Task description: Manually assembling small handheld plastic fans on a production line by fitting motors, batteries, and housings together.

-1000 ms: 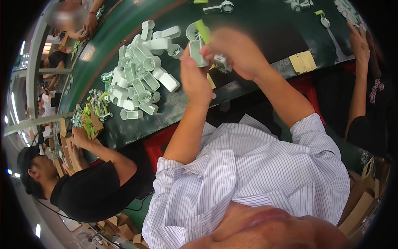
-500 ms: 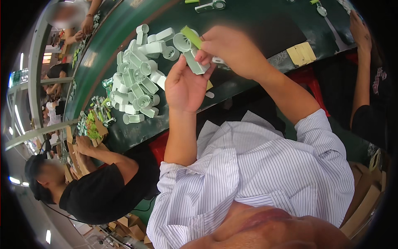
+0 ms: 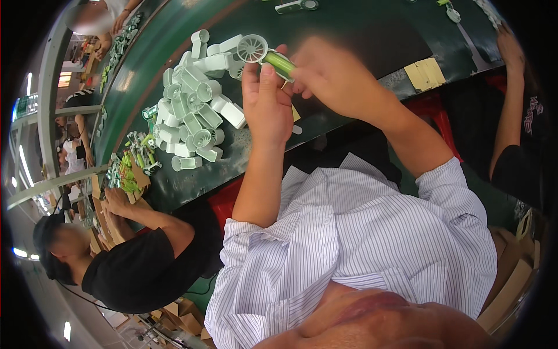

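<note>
My left hand (image 3: 268, 107) is closed around a pale green plastic fan housing (image 3: 252, 49) with a round slatted grille, its thumb on the near side. A bright green cylindrical battery (image 3: 279, 65) lies lengthwise along the housing's handle. At the handle's right end, my right hand (image 3: 331, 75) has its fingers bent and pressed together against the battery's end; the back of this hand is smeared by motion. Left of my hands is a heap of similar pale green housings (image 3: 192, 107) on the dark green worktable (image 3: 232, 168).
A yellow paper pad (image 3: 424, 74) lies on the table's near edge at the right. Another part-built fan (image 3: 296, 6) lies at the far side. Green parts and assemblies (image 3: 139, 154) lie at the left, beside a co-worker in black (image 3: 139, 262). Another person's arm (image 3: 511, 104) is at the right.
The housing has turned and shifted up and left, its grille more face-on. The battery, earlier held slanted above it by my right hand, now lies along the handle.
</note>
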{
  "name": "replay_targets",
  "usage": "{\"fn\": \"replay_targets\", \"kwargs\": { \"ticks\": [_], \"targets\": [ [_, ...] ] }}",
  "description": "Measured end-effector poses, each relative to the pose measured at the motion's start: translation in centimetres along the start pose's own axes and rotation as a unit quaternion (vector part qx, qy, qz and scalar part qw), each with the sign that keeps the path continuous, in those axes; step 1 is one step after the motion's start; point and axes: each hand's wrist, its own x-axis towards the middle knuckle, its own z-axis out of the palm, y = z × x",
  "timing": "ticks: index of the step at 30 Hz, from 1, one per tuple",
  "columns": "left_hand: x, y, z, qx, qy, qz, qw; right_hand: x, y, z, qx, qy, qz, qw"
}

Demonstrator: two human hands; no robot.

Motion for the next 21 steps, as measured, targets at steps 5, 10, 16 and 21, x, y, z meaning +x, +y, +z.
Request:
{"fn": "replay_targets", "kwargs": {
  "ticks": [5, 10, 16, 21],
  "targets": [
    [0.2, -0.6, 1.5, 0.141, 0.029, 0.089, 0.985, 0.8, -1.0, 0.5, -0.128, 0.032, 0.012, 0.991],
    [0.8, -0.7, 1.1, 0.048, 0.037, 0.032, 0.998, 0.8, -1.0, 0.9, -0.27, 0.043, -0.076, 0.959],
    [1.2, 0.4, -0.2, -0.041, 0.055, -0.078, 0.995, -0.7, 0.3, 2.1, -0.295, 0.088, -0.163, 0.937],
    [1.4, 0.8, -0.7, -0.063, 0.045, -0.106, 0.991, -0.5, 0.9, 1.8, -0.324, 0.115, -0.24, 0.908]
  ]
}}
